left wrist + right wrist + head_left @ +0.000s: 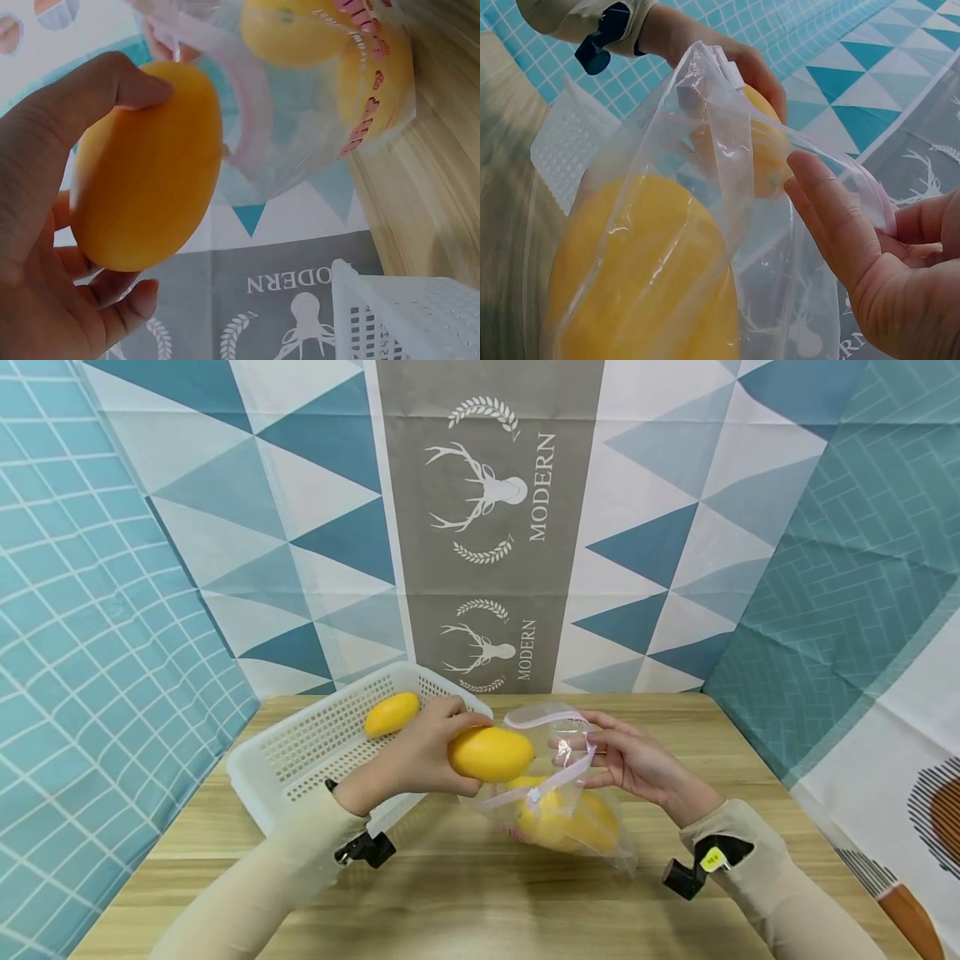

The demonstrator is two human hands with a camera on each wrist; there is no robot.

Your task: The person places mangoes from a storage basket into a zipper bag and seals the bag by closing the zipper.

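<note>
Left hand (pixel 420 752) grips a mango (pixel 491 753); right hand (pixel 630 760) seemingly pinches the bag (pixel 558 802) rim.

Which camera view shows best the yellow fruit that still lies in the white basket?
The head view: the yellow fruit lies whole in the white basket, near its far wall. The left wrist view shows only a corner of the basket, without that fruit; the right wrist view shows blurred basket mesh only.
</note>
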